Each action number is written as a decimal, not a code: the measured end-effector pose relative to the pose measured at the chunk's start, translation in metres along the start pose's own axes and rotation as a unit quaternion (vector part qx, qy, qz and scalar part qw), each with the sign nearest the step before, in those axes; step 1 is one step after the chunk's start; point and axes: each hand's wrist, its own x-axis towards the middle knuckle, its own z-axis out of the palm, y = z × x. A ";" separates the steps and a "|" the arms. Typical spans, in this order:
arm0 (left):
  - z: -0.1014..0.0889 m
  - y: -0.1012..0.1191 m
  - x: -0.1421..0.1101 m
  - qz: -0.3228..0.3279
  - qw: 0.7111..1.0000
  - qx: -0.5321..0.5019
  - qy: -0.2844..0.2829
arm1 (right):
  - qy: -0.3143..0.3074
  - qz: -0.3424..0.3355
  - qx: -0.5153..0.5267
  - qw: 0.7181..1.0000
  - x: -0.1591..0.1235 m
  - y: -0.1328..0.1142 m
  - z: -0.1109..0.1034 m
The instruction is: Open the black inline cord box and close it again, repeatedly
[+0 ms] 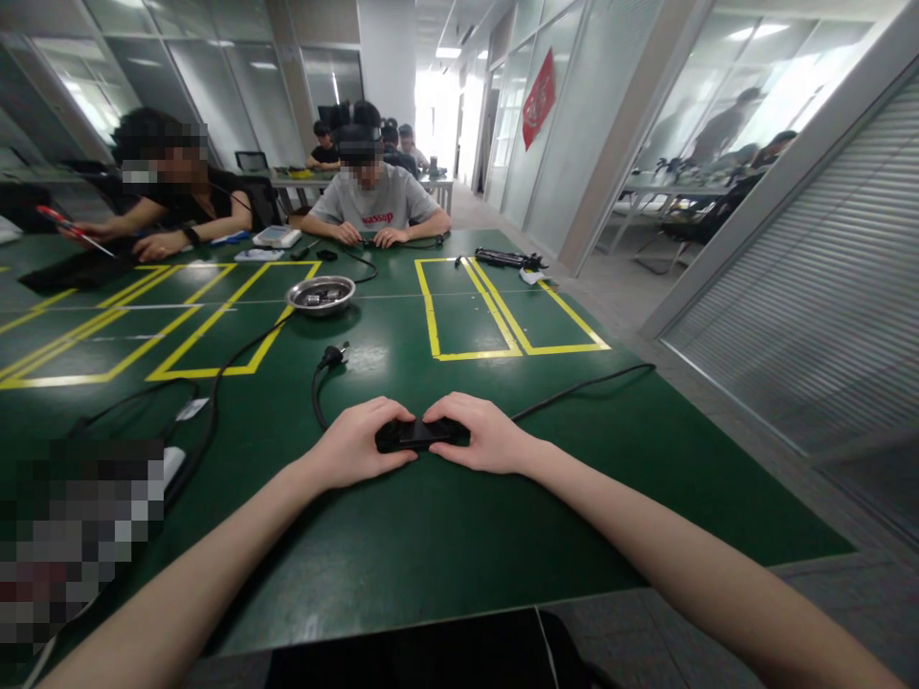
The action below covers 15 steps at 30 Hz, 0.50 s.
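On the green matte table (445, 536), the left hand (355, 445) and the right hand (484, 440) both curl around a small black smooth device (420, 433), fingers closed on its two ends; it lies flat on the table between them. Just beyond the device rests a black plug (331, 357) with a curved cable. Farther beyond, a round shiny metal bowl (320, 294) holds small metal pieces. Farthest from the device sits a person in a grey shirt (375, 206) with red letters, partly readable as "assap".

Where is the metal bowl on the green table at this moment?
In the head view the metal bowl stands left of centre on the green table, beyond the left hand, at the corner of a yellow tape outline, in front of a seated person.
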 end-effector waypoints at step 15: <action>0.006 0.003 0.006 0.027 0.995 0.096 0.000 | -0.048 -0.005 -0.126 0.991 0.007 0.004 0.009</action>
